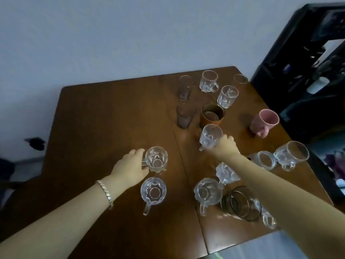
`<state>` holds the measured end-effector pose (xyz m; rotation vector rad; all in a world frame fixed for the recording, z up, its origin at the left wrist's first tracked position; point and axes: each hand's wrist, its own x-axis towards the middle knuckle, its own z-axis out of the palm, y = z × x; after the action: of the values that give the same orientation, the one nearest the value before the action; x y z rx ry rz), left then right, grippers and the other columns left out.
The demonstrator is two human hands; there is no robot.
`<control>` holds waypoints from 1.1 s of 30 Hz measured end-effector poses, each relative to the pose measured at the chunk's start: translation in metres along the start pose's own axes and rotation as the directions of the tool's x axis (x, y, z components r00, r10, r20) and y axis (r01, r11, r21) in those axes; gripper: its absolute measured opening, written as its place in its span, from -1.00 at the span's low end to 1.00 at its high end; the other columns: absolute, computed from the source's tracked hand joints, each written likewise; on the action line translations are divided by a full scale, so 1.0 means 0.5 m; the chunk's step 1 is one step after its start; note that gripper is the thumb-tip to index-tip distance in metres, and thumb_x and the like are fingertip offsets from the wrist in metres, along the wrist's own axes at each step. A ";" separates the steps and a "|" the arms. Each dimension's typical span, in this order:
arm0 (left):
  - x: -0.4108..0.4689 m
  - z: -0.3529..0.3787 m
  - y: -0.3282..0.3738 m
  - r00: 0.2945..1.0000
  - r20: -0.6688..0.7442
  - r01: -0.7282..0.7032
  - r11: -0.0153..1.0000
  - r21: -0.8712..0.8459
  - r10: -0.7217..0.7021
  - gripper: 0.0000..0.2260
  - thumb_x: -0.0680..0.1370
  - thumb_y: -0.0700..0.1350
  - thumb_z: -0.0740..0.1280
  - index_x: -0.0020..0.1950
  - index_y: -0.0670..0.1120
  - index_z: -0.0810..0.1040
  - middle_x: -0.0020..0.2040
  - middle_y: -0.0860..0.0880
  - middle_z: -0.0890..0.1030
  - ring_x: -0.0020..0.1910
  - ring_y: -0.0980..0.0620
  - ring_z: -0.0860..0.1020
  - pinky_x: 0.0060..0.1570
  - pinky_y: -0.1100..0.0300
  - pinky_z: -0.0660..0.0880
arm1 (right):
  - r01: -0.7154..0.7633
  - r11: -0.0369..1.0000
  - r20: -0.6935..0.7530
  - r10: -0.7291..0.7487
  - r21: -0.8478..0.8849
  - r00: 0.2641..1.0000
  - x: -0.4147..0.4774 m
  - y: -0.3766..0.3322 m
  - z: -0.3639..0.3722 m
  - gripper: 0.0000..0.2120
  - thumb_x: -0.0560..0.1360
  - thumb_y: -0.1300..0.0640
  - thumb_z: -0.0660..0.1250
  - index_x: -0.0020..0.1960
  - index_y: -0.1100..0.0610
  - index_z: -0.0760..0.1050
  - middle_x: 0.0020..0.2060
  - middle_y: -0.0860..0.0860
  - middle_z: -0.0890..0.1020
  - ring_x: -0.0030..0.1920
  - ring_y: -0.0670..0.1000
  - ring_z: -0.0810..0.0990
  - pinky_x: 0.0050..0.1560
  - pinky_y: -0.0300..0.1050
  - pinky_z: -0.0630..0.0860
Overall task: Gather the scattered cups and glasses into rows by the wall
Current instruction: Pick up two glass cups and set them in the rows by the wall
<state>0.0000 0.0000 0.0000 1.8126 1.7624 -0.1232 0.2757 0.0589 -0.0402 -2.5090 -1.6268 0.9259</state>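
Several clear glass mugs and tumblers stand scattered on a brown wooden table (104, 116). My left hand (130, 167) grips the handle of a clear mug (156, 159) near the table's middle. My right hand (225, 146) holds another clear mug (210, 135) by its handle side, just in front of a brown cup (212, 115). A pink mug (264, 122) stands at the right. Two dark tumblers (185, 87) (185, 115) stand toward the wall, with two clear mugs (208, 81) (227, 96) beside them.
More clear mugs (153, 191) (207, 191) (291, 154) and a dark-rimmed glass (240, 202) sit near the front and right, some under my right forearm. A small glass (240, 78) stands at the far right corner. A black appliance (306, 68) rises at the right. The white wall (130, 34) runs behind.
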 end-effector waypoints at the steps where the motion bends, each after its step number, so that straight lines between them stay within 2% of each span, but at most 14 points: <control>1: 0.006 0.003 0.003 1.000 -0.005 0.007 1.000 0.002 -0.007 -0.39 0.54 -0.03 0.31 0.52 -0.07 0.13 0.47 -0.10 0.30 0.38 -0.08 0.38 0.27 0.04 0.44 | -0.066 0.996 -0.006 0.067 0.053 0.998 0.012 -0.009 -0.003 -0.08 0.39 -0.22 0.40 0.48 0.27 0.09 0.37 0.22 0.30 0.37 0.21 0.34 0.25 0.05 0.42; 3: 0.014 0.008 0.008 1.000 -0.015 -0.002 1.000 0.008 0.002 -0.34 0.52 -0.03 0.34 0.53 -0.06 0.09 0.50 -0.08 0.25 0.42 -0.06 0.34 0.32 0.06 0.38 | -0.149 0.979 -0.003 0.151 0.139 0.988 0.035 -0.021 -0.010 0.07 0.33 -0.25 0.45 0.51 0.31 -0.04 0.45 0.23 0.22 0.44 0.22 0.26 0.34 0.09 0.36; 5: 0.022 0.008 0.017 1.000 0.001 -0.010 1.000 0.026 0.010 -0.29 0.50 -0.04 0.37 0.54 -0.06 0.05 0.53 -0.07 0.20 0.46 -0.05 0.28 0.38 0.07 0.31 | -0.170 0.964 0.030 0.167 0.204 0.985 0.065 -0.029 -0.007 0.11 0.31 -0.25 0.47 0.53 0.26 -0.08 0.48 0.22 0.18 0.45 0.23 0.26 0.34 0.13 0.37; 9: 0.058 0.009 0.026 0.999 0.005 -0.038 0.999 0.020 0.038 -0.20 0.45 -0.08 0.44 0.55 -0.03 0.03 0.56 -0.03 0.11 0.51 -0.04 0.20 0.44 0.05 0.23 | -0.101 0.972 0.003 0.103 0.210 0.995 0.082 -0.014 0.009 -0.08 0.39 -0.09 0.46 0.50 0.22 0.01 0.40 0.20 0.31 0.30 0.23 0.44 0.12 0.07 0.49; 12: 0.099 0.011 0.023 0.993 0.106 -0.056 0.996 0.077 0.048 -0.13 0.40 -0.10 0.48 0.55 0.04 0.01 0.58 -0.01 0.06 0.49 -0.05 0.25 0.45 0.00 0.23 | -0.028 0.985 0.044 0.020 0.169 0.999 0.073 0.010 0.017 -0.12 0.32 -0.04 0.51 0.45 0.19 0.12 0.32 0.15 0.38 0.22 0.19 0.51 0.03 0.01 0.52; 14: 0.120 0.016 0.019 0.974 0.221 -0.078 0.990 0.118 0.051 -0.11 0.39 -0.16 0.47 0.54 0.13 -0.01 0.58 0.02 0.03 0.41 -0.07 0.36 0.38 0.02 0.34 | 0.063 0.987 0.111 -0.080 0.150 0.991 0.052 0.016 0.021 -0.15 0.20 -0.12 0.53 0.38 0.06 0.26 0.25 0.04 0.47 0.13 0.08 0.57 0.00 -0.05 0.59; 15: 0.128 0.019 0.015 0.963 0.265 -0.090 0.988 0.126 0.053 -0.11 0.38 -0.20 0.45 0.53 0.17 -0.01 0.57 0.03 0.04 0.34 -0.07 0.43 0.28 0.05 0.44 | 0.111 0.983 0.132 -0.131 0.147 0.983 0.047 0.019 0.024 -0.16 0.13 -0.18 0.53 0.33 0.00 0.31 0.21 0.00 0.51 0.08 0.02 0.59 -0.01 -0.07 0.62; 17: 0.139 0.027 0.006 0.957 0.280 -0.114 0.987 0.114 0.078 -0.15 0.37 -0.20 0.44 0.50 0.21 0.05 0.51 0.04 0.16 0.18 -0.04 0.53 0.07 0.11 0.57 | 0.198 0.968 0.157 -0.222 0.155 0.962 0.031 0.010 0.021 -0.16 0.12 -0.18 0.53 0.32 -0.03 0.31 0.19 -0.04 0.51 0.10 -0.03 0.57 0.02 -0.08 0.61; 20: 0.144 0.037 -0.013 0.977 0.202 -0.083 0.995 0.048 0.072 -0.23 0.32 -0.04 0.47 0.42 0.18 0.15 0.30 0.03 0.37 0.06 -0.01 0.58 0.04 0.10 0.57 | 0.288 0.946 0.196 -0.313 0.148 0.929 -0.005 -0.042 0.001 -0.17 0.24 -0.05 0.54 0.40 0.02 0.24 0.25 -0.03 0.43 0.18 0.01 0.51 0.08 -0.10 0.56; 24: 0.144 0.021 -0.070 0.987 -0.017 0.148 0.959 -0.243 -0.157 -0.24 0.30 0.06 0.51 0.39 0.09 0.20 0.26 0.01 0.38 0.10 -0.04 0.57 0.06 0.07 0.57 | 0.378 0.909 0.174 -0.406 0.173 0.897 -0.015 -0.126 0.005 -0.18 0.25 -0.02 0.56 0.40 0.02 0.25 0.26 -0.02 0.43 0.17 -0.03 0.51 0.05 -0.20 0.52; 28: 0.175 -0.064 -0.177 0.895 -0.182 0.270 0.820 -0.506 -0.407 -0.27 0.32 0.03 0.54 0.38 0.02 0.26 0.26 -0.03 0.42 0.09 0.00 0.51 -0.08 0.18 0.50 | 0.429 0.877 0.173 -0.466 0.215 0.867 -0.002 -0.239 0.041 -0.18 0.25 0.02 0.57 0.40 -0.02 0.24 0.27 -0.06 0.42 0.17 -0.08 0.49 -0.04 -0.33 0.48; 30: 0.204 -0.121 -0.241 0.851 -0.235 0.292 0.795 -0.532 -0.470 -0.27 0.32 0.02 0.55 0.39 0.00 0.27 0.27 -0.05 0.43 0.11 -0.04 0.52 -0.09 0.18 0.48 | 0.440 0.868 0.171 -0.481 0.230 0.860 0.016 -0.309 0.067 -0.18 0.24 0.03 0.58 0.39 -0.03 0.25 0.24 -0.08 0.44 0.13 -0.11 0.49 -0.11 -0.35 0.49; 33: 0.264 -0.201 -0.340 0.797 -0.325 0.296 0.799 -0.524 -0.509 -0.24 0.30 0.04 0.56 0.40 -0.01 0.28 0.27 -0.07 0.45 0.08 -0.07 0.53 -0.23 0.24 0.43 | 0.453 0.855 0.175 -0.501 0.253 0.848 0.051 -0.424 0.110 -0.20 0.25 0.07 0.58 0.38 -0.03 0.26 0.21 -0.09 0.42 0.08 -0.12 0.49 -0.08 -0.31 0.50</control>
<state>-0.1778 0.1528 -0.0382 1.1445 2.2657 0.5448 0.0808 0.1613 -0.0304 -1.7771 -1.9732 1.2673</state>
